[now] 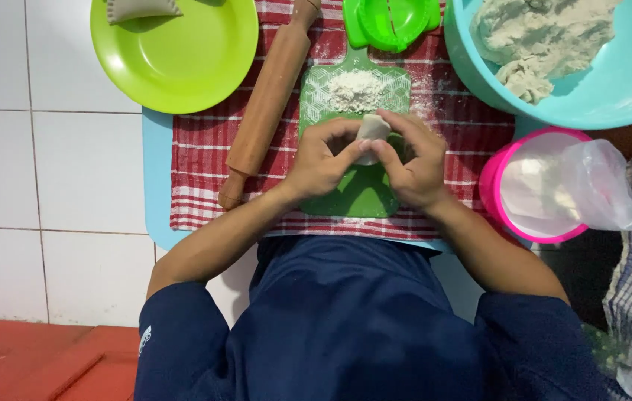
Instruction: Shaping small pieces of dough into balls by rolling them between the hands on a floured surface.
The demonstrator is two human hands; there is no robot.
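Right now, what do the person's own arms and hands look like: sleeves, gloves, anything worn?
Both hands, the left hand and the right hand, are bare: no gloves, and no rings or watch that the view shows. The forearms are uncovered too. The dark navy shirt has short sleeves ending near the elbows, and the left sleeve carries a small white marking at its hem.

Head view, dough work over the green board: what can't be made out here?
- Dough piece: mostly covered by both hands, left hand and right hand; its shape is unclear.
- Green board: its middle is hidden under the hands.
- Blue bowl, green press and rolling pin: cut off by the top edge.
- Pink tub: its contents are veiled by a plastic bag.
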